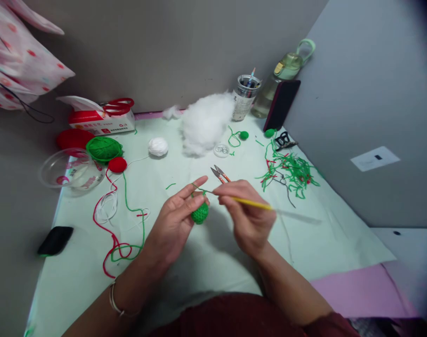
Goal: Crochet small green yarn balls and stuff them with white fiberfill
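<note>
Low over the middle of the table, my left hand [178,217] pinches a small green crocheted piece [200,214] between thumb and fingers. A strand of green yarn runs up over its raised index finger. My right hand [248,215] is closed round a crochet hook [252,202] with a yellow handle, whose thin tip reaches to the yarn at the top of the piece. The hook's rear end is smeared by motion. Just beyond my right hand lie thread snips [220,174], their handles partly hidden by it.
White stuffing [208,122] sits at the back beside a can of pens [244,98], a bottle [283,75] and a phone [282,105]. Yarn scraps [292,173] lie right. On the left are yarn balls [104,149], a plastic tub [71,171] and a tissue box [103,122] under red scissors [118,106].
</note>
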A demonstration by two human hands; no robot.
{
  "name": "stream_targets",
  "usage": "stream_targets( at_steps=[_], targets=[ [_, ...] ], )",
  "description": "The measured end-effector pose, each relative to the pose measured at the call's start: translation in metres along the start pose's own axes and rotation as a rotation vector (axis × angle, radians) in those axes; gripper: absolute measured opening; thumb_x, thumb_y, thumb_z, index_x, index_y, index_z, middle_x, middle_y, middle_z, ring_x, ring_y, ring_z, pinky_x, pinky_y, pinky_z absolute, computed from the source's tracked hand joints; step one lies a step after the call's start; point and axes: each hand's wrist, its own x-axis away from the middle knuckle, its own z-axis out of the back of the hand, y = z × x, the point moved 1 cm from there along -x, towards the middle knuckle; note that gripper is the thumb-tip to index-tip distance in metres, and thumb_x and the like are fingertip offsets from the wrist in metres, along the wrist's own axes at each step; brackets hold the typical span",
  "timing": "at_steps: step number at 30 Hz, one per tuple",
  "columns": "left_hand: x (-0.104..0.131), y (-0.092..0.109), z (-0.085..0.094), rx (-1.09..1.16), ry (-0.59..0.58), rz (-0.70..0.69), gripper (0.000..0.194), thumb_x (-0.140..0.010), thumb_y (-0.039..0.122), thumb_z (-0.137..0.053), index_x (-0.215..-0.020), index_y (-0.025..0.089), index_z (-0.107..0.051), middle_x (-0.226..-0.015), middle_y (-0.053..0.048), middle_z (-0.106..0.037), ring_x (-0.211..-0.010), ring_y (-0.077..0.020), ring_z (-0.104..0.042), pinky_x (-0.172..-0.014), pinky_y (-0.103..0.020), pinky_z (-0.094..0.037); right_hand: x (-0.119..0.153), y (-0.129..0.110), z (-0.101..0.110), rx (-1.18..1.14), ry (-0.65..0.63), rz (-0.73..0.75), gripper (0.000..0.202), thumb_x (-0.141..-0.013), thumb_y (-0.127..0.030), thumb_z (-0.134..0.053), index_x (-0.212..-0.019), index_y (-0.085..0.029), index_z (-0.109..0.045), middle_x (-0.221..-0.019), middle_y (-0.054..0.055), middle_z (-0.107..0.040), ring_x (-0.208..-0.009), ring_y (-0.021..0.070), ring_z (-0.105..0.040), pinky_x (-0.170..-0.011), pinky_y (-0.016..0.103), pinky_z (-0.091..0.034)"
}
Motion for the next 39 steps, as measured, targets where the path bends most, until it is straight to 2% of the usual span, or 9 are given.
stream_targets(
  at_steps=[6, 10, 16, 19, 22, 25, 28, 34, 39],
  targets=[
    [0.0, 0.006, 0.003, -0.115, -0.007, -0.125, 0.048, -0.077, 0.022, -0.09, -0.124, 0.025, -0.079, -0.084, 0.001, -0.069, -0.078, -0.0097, -0.06, -0.072, -0.019, -0.046, -0.011, 0.004, 0.002, -0.332, -0.026, -0.28, 0.016, -0.098, -0.034, -0.069, -0.095, -0.024, -0.081, -0.09, 0.005, -0.079, -0.07, 0.0164, -0.067, -0.058, 0.032, -0.056],
    [0.0, -0.001, 0.003, -0.145, -0.006, -0.135, 0.045, -0.081, 0.024, -0.089, -0.124, 0.027, -0.078, -0.087, 0.001, -0.072, -0.085, -0.0111, -0.065, -0.08, -0.021, -0.049, -0.007, 0.002, -0.004, -0.268, -0.084, -0.22, 0.015, -0.1, -0.023, -0.066, -0.103, -0.026, -0.081, -0.094, 0.004, -0.081, -0.079, 0.0168, -0.073, -0.069, 0.033, -0.062],
    [-0.002, -0.003, 0.003, -0.016, 0.033, -0.039, 0.045, -0.079, 0.026, -0.089, -0.123, 0.023, -0.078, -0.087, 0.0, -0.072, -0.08, -0.0118, -0.063, -0.075, -0.021, -0.05, 0.003, -0.001, -0.004, 0.199, -0.129, 0.171, 0.037, -0.095, -0.007, -0.066, -0.119, -0.033, -0.078, -0.116, 0.006, -0.079, -0.097, 0.0206, -0.074, -0.082, 0.039, -0.064],
    [-0.004, 0.002, 0.003, 0.016, 0.023, 0.028, 0.042, -0.078, 0.024, -0.088, -0.119, 0.018, -0.079, -0.082, 0.0, -0.068, -0.075, -0.0111, -0.06, -0.07, -0.021, -0.048, -0.002, 0.001, 0.002, 0.022, -0.041, 0.042, 0.025, -0.098, -0.011, -0.065, -0.11, -0.028, -0.08, -0.098, 0.005, -0.08, -0.081, 0.0186, -0.073, -0.073, 0.036, -0.062],
    [-0.002, 0.005, 0.003, -0.06, 0.053, -0.088, 0.05, -0.078, 0.02, -0.087, -0.127, 0.018, -0.075, -0.076, 0.003, -0.063, -0.07, -0.009, -0.056, -0.066, -0.019, -0.046, -0.007, 0.003, 0.003, -0.192, 0.02, -0.182, 0.019, -0.103, -0.024, -0.061, -0.101, -0.025, -0.08, -0.087, 0.004, -0.076, -0.065, 0.0154, -0.066, -0.059, 0.033, -0.058],
    [0.001, 0.001, 0.002, -0.13, 0.09, -0.212, 0.064, -0.079, 0.018, -0.087, -0.14, 0.024, -0.067, -0.084, 0.003, -0.067, -0.074, -0.0088, -0.059, -0.07, -0.018, -0.047, -0.003, 0.001, -0.003, -0.064, -0.066, -0.083, 0.017, -0.101, -0.022, -0.065, -0.104, -0.027, -0.081, -0.093, 0.005, -0.078, -0.076, 0.0174, -0.071, -0.067, 0.034, -0.061],
    [0.001, -0.004, 0.001, -0.061, 0.042, -0.093, 0.066, -0.08, 0.021, -0.087, -0.142, 0.021, -0.065, -0.089, 0.0, -0.07, -0.079, -0.0107, -0.062, -0.073, -0.02, -0.049, 0.002, 0.0, -0.005, 0.118, -0.072, 0.085, 0.023, -0.097, -0.014, -0.067, -0.108, -0.029, -0.081, -0.101, 0.007, -0.079, -0.088, 0.02, -0.072, -0.076, 0.037, -0.062],
    [-0.001, 0.008, 0.001, -0.021, -0.043, -0.037, 0.048, -0.077, 0.02, -0.088, -0.124, 0.018, -0.078, -0.079, 0.002, -0.063, -0.07, -0.0076, -0.055, -0.066, -0.018, -0.045, -0.007, 0.005, 0.004, -0.352, 0.058, -0.283, 0.018, -0.1, -0.033, -0.066, -0.095, -0.024, -0.081, -0.084, 0.004, -0.074, -0.064, 0.0152, -0.063, -0.055, 0.031, -0.054],
    [0.001, 0.005, -0.001, -0.148, -0.014, -0.107, 0.048, -0.078, 0.021, -0.087, -0.125, 0.023, -0.078, -0.086, -0.001, -0.073, -0.074, -0.0109, -0.061, -0.071, -0.023, -0.047, -0.01, 0.002, -0.004, -0.306, -0.064, -0.284, 0.015, -0.097, -0.034, -0.07, -0.095, -0.024, -0.082, -0.09, 0.005, -0.08, -0.07, 0.0152, -0.068, -0.061, 0.031, -0.057]
  ],
)
